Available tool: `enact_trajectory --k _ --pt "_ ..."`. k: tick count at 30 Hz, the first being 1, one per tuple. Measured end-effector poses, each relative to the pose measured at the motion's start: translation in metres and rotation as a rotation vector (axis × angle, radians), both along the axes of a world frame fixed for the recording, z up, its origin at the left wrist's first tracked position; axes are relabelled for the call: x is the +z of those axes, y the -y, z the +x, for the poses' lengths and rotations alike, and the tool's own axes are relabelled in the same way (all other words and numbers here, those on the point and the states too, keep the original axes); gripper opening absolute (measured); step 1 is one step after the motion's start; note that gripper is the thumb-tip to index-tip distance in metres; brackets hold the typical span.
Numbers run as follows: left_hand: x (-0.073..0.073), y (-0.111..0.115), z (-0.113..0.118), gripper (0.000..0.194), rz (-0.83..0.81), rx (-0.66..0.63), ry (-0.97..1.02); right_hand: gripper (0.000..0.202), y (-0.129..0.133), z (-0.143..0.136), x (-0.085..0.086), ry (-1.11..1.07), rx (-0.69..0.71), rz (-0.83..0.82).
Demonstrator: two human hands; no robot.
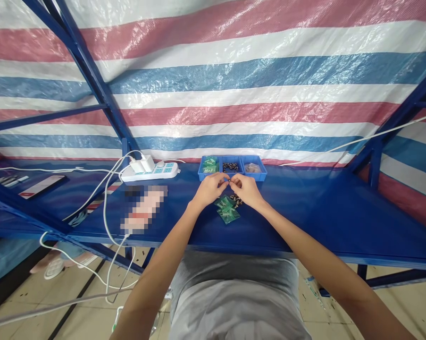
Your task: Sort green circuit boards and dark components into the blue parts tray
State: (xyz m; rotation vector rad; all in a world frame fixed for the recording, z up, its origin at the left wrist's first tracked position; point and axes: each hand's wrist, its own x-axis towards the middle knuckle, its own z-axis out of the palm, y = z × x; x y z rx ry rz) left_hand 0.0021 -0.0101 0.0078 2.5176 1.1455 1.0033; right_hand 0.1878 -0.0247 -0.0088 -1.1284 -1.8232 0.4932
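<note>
My left hand [212,188] and my right hand [247,190] meet at the fingertips, pinching a small dark piece [229,180] between them. Just behind them is a blue divided tray [231,173]. Its left compartment has green packets [210,163], the middle one small dark parts [230,166], and the right one pale small items [252,168]. Nearer to me, green packets [228,211] lie on the blue table beside a small heap of dark and brass-coloured parts [237,200], partly below my right hand.
On the left are a white power strip [151,172] with plugs and cables, and a blurred-out object [144,208]. Farther left lies a phone [42,186]. Blue metal beams [92,71] rise before a striped sheet [234,113]. A person's feet [53,267] show lower left.
</note>
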Motion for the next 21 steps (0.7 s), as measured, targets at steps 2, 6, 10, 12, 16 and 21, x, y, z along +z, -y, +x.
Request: enact_trajectory --k 2,6,10,12,16,21 --pt "-0.001 0.0 0.0 0.019 0.007 0.017 -0.015 0.012 0.0 0.0 0.001 -0.003 0.004 -0.004" --pt "-0.002 0.0 -0.001 0.018 0.023 0.033 -0.033 0.013 0.0 0.002 0.001 -0.004 0.016 -0.003" --pt "-0.002 0.001 -0.001 0.019 0.036 0.037 -0.049 0.013 0.0 0.002 0.002 0.017 0.007 0.018" --pt "-0.002 0.002 -0.001 0.019 0.036 0.038 -0.056 0.013 0.001 0.002 0.003 -0.004 0.008 -0.006" --pt "0.0 0.003 0.0 0.022 0.027 0.038 -0.06 0.012 0.002 0.007 0.007 -0.106 0.005 -0.098" --pt "0.0 0.003 -0.001 0.021 0.028 0.081 -0.073 0.011 -0.023 0.017 0.021 -0.136 -0.112 -0.059"
